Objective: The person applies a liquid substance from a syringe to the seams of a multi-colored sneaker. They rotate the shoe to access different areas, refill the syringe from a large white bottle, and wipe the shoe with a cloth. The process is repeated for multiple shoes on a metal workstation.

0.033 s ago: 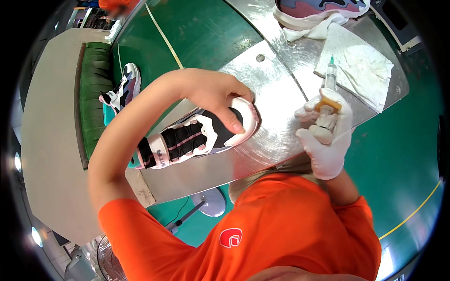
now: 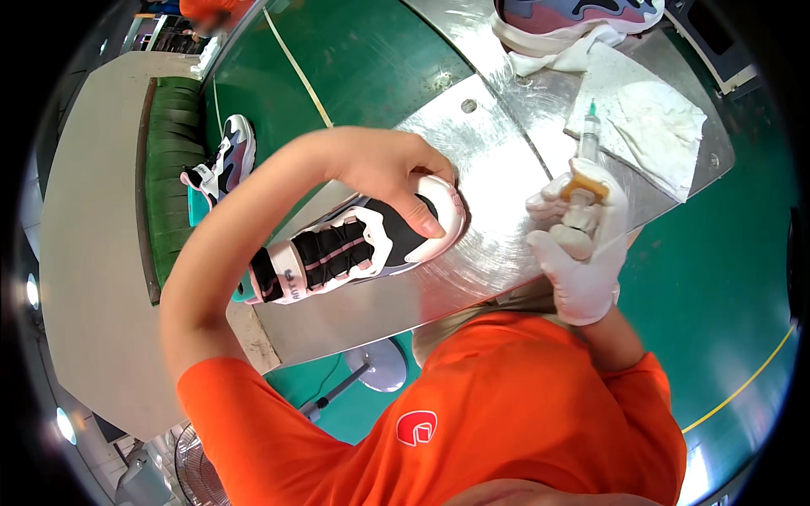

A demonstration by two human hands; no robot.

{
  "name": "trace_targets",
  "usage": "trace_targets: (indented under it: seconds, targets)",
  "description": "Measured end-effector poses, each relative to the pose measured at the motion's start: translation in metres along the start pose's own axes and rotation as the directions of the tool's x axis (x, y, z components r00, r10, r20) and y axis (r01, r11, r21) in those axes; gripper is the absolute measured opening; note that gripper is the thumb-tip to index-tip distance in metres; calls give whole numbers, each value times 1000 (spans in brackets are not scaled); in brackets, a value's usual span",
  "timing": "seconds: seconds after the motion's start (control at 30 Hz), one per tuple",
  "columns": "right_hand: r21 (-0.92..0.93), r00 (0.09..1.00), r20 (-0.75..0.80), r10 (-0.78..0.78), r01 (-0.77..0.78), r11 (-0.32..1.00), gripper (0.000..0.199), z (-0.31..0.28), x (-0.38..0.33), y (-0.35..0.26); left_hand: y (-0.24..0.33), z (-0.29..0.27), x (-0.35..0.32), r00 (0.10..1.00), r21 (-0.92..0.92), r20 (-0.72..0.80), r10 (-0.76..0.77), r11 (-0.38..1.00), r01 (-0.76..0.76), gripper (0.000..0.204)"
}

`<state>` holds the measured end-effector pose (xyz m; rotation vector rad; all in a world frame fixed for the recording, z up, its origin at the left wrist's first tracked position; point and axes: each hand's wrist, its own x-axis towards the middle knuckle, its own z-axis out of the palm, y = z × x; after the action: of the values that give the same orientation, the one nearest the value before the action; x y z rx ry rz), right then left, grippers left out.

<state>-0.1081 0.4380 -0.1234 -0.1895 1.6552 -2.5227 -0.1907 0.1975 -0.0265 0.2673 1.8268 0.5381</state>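
My orange shirt [image 2: 506,396] fills the near edge, a grey round base [image 2: 384,364] on a pole beside it, low under the desk edge. Wire fan [image 2: 196,472] at lower left. Right hand [image 2: 591,274], in white glove, palm up, fingers curled round a clear syringe [image 2: 589,139]; orange-yellow flange shows at the fingers, green tip points away from me. Can't tell if the thumb touches the plunger. Left hand [image 2: 392,175], bare, comes over from the left and clamps the toe of a sneaker [image 2: 333,253], thumb on top of the toe, fingertips hidden on the far side. Sneaker sits laces up on the shiny metal desk [image 2: 498,244], in front of me to the left, toe to the right, collar to lower left; white, black, grey, pink trim. Beyond the syringe: crumpled white cloth [image 2: 658,126] on a pale sheet [image 2: 591,80]. Left side: second shoe [image 2: 232,156] at the edge of a green belt [image 2: 171,169]. Farther, top right: third shoe [image 2: 565,24] on a white wrap [image 2: 565,55]. Top left: another person in orange [image 2: 202,7], blurred
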Motion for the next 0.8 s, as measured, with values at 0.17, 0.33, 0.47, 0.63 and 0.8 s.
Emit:
trace_targets:
  seconds: [0.17,0.33,0.47,0.63,0.8]
  targets:
    - [-6,986,35,-160,161,987,73,68,15,-8,12,33,-41,947,23,-308,96,995,-94,58]
    - [57,939,175,-295,290,955,62,133,37,-32,25,72,-105,807,-69,-588,54,991,-117,57]
    - [-8,885,145,-443,449,894,62,153,46,-57,24,114,-146,516,129,-819,251,957,-261,56]
    - [-43,926,221,-307,323,945,64,104,19,-86,-7,163,-181,19,158,-978,207,798,-581,62]
    - [-394,921,276,-276,370,841,57,18,10,-92,-4,169,-152,-204,261,-965,163,647,-716,63]
